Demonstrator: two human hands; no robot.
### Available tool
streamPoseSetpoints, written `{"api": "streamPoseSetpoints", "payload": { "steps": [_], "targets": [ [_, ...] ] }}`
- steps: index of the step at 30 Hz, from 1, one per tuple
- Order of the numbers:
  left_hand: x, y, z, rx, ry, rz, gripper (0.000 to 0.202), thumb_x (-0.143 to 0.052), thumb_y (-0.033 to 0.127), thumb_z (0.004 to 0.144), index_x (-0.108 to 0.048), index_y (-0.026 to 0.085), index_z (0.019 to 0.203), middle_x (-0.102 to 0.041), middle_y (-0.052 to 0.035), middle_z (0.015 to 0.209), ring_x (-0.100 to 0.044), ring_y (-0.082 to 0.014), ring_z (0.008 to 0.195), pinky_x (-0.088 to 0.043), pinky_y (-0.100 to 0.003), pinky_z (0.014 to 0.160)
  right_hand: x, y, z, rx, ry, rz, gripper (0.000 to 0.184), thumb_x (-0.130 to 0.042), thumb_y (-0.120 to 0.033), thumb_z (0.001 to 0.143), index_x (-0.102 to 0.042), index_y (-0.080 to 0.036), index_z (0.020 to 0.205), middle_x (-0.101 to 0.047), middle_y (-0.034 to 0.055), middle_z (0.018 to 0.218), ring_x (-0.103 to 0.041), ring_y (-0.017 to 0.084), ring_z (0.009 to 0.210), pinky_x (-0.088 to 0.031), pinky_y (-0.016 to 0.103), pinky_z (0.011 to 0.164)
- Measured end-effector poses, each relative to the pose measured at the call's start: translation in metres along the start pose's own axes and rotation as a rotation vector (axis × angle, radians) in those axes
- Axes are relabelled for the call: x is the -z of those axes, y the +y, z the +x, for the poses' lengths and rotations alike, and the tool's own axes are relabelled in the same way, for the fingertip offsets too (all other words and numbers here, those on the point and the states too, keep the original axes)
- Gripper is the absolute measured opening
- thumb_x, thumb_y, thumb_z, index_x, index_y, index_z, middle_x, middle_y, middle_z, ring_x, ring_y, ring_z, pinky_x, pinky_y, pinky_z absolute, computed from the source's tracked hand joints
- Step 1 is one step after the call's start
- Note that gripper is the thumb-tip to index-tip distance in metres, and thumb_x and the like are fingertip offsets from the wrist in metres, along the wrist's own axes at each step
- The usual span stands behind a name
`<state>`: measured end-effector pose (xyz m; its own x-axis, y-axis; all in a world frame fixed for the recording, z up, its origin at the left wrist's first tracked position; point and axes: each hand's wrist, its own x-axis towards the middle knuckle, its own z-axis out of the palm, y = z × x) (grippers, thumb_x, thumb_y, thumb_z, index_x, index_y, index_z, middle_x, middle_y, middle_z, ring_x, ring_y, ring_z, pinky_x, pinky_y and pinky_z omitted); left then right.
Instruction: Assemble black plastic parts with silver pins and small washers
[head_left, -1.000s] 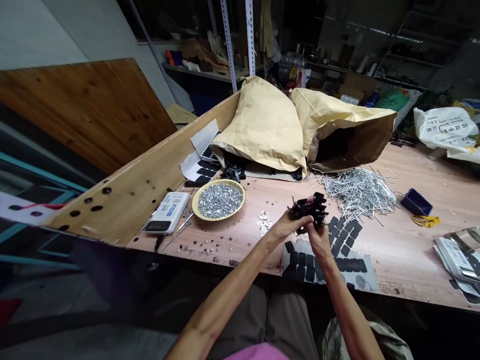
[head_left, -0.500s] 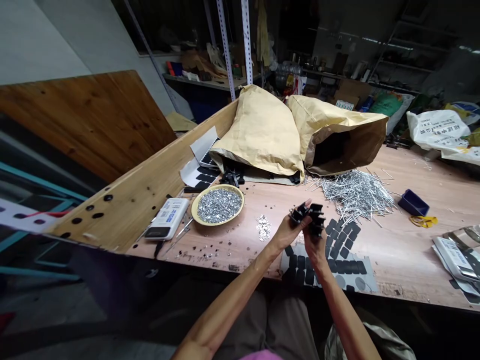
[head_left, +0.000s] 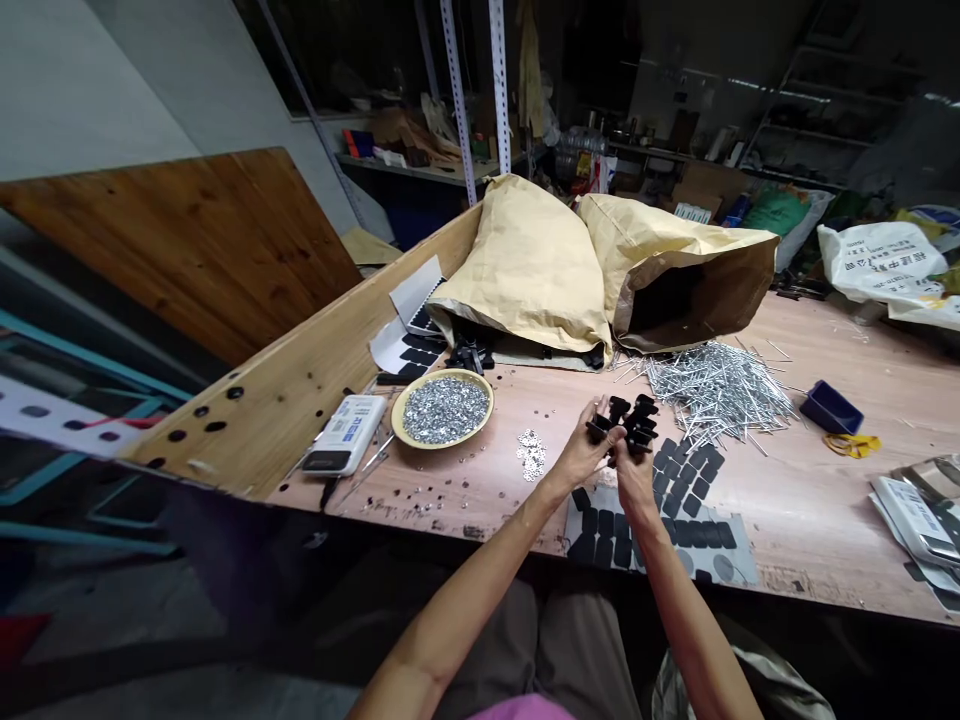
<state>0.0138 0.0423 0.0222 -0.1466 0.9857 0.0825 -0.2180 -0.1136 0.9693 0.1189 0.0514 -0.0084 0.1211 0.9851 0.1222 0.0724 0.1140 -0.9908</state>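
Note:
My left hand [head_left: 585, 455] is closed around black plastic parts [head_left: 601, 426], which stick up above its fingers. My right hand [head_left: 634, 480] grips more black ribbed plastic pieces [head_left: 640, 424] right beside it. The two hands nearly meet over the table, so the parts' exact shape is partly hidden by fingers. Below them lies a grey backing sheet [head_left: 739, 562] with black adhesive pads [head_left: 600, 538], and more loose pads [head_left: 686, 475] are spread just to the right. Left of the hands is a small pile of flat metal pieces [head_left: 531, 455].
A yellow bowl [head_left: 396, 425] of small metal parts stands left, near a white-and-grey boxy device [head_left: 346, 435]. Long metal pins [head_left: 720, 395] are heaped at right, near a dark blue tray [head_left: 831, 407]. Two large paper sacks [head_left: 536, 265] lie behind; a wooden board [head_left: 300, 340] edges the left side.
The black parts in both hands have turned slightly, and the fingers have shifted on them. The whole view has moved a little, so the table things appear slightly further right.

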Motion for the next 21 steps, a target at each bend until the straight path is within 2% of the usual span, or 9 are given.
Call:
{"api": "streamPoseSetpoints", "payload": {
  "steps": [2, 4, 7, 9, 11, 13, 17, 19, 21],
  "targets": [
    [0.005, 0.001, 0.001, -0.014, 0.163, 0.039, 0.043, -0.076, 0.042, 0.065, -0.067, 0.018, 0.099, -0.067, -0.0096, 0.107, -0.055, -0.0242, 0.115, -0.037, -0.035, 0.103, -0.002, -0.002, 0.012, 0.021, 0.038, -0.214, 0.042, -0.05, -0.037, 0.08, -0.051, -0.017, 0.118, -0.065, 0.0067, 0.092, -0.061, 0.021, 0.08, -0.047, 0.034, 0.072],
    [0.01, 0.001, 0.002, -0.007, 0.283, 0.051, 0.032, -0.072, 0.042, 0.069, -0.068, 0.018, 0.09, -0.069, -0.0074, 0.093, -0.062, -0.022, 0.1, -0.045, -0.033, 0.092, -0.009, -0.005, 0.026, 0.045, -0.004, -0.573, 0.038, -0.046, -0.026, 0.082, -0.05, -0.017, 0.119, -0.064, 0.0096, 0.101, -0.06, 0.023, 0.087, -0.045, 0.035, 0.074],
    [0.018, 0.001, 0.001, -0.002, 0.353, 0.025, 0.028, -0.071, 0.044, 0.07, -0.068, 0.017, 0.078, -0.067, -0.0033, 0.071, -0.064, -0.0173, 0.076, -0.049, -0.026, 0.071, -0.027, -0.003, 0.039, 0.037, -0.097, -1.038, 0.037, -0.039, -0.015, 0.085, -0.051, -0.015, 0.12, -0.061, 0.0148, 0.109, -0.056, 0.026, 0.097, -0.041, 0.038, 0.08],
    [0.022, 0.003, 0.0, 0.031, 0.338, -0.012, 0.033, -0.071, 0.047, 0.068, -0.067, 0.016, 0.074, -0.058, 0.0014, 0.053, -0.058, -0.0128, 0.057, -0.044, -0.022, 0.055, -0.04, 0.003, 0.04, 0.032, -0.136, -1.136, 0.037, -0.04, -0.013, 0.085, -0.052, -0.013, 0.121, -0.059, 0.0178, 0.111, -0.053, 0.028, 0.102, -0.039, 0.041, 0.084],
    [0.025, 0.005, -0.001, 0.08, 0.287, -0.082, 0.04, -0.071, 0.053, 0.066, -0.066, 0.014, 0.075, -0.045, 0.0067, 0.043, -0.044, -0.0077, 0.041, -0.034, -0.02, 0.043, -0.051, 0.01, 0.037, 0.057, -0.158, -1.151, 0.045, -0.051, -0.016, 0.081, -0.048, -0.01, 0.126, -0.057, 0.0209, 0.117, -0.05, 0.031, 0.107, -0.037, 0.043, 0.087],
    [0.026, 0.01, -0.001, 0.104, 0.252, -0.177, 0.047, -0.071, 0.057, 0.063, -0.066, 0.013, 0.077, -0.037, 0.0098, 0.041, -0.034, -0.0042, 0.036, -0.029, -0.019, 0.039, -0.057, 0.015, 0.035, 0.068, -0.166, -1.166, 0.063, -0.062, -0.024, 0.077, -0.041, -0.006, 0.133, -0.052, 0.0248, 0.123, -0.047, 0.034, 0.112, -0.036, 0.047, 0.09],
    [0.029, 0.019, -0.001, 0.134, 0.249, -0.351, 0.048, -0.074, 0.057, 0.061, -0.063, 0.013, 0.077, -0.033, 0.0114, 0.044, -0.03, -0.0016, 0.036, -0.03, -0.018, 0.041, -0.056, 0.007, 0.046, -0.029, -0.225, -1.046, 0.089, -0.076, -0.04, 0.061, -0.038, -0.009, 0.136, -0.039, 0.0266, 0.139, -0.04, 0.04, 0.122, -0.033, 0.055, 0.095],
    [0.03, 0.022, -0.002, 0.145, 0.244, -0.403, 0.046, -0.073, 0.056, 0.062, -0.062, 0.013, 0.077, -0.034, 0.0111, 0.046, -0.031, -0.0017, 0.037, -0.034, -0.018, 0.043, -0.048, -0.001, 0.053, -0.071, -0.284, -0.877, 0.086, -0.079, -0.042, 0.055, -0.047, -0.014, 0.13, -0.039, 0.0224, 0.14, -0.039, 0.04, 0.124, -0.031, 0.058, 0.097],
    [0.03, 0.025, -0.003, 0.143, 0.237, -0.424, 0.044, -0.071, 0.056, 0.065, -0.062, 0.014, 0.076, -0.035, 0.0108, 0.046, -0.033, -0.0026, 0.039, -0.038, -0.02, 0.047, -0.036, -0.01, 0.053, -0.041, -0.37, -0.613, 0.071, -0.077, -0.043, 0.056, -0.058, -0.018, 0.119, -0.051, 0.0169, 0.132, -0.046, 0.036, 0.12, -0.034, 0.056, 0.097]
  ]
}}
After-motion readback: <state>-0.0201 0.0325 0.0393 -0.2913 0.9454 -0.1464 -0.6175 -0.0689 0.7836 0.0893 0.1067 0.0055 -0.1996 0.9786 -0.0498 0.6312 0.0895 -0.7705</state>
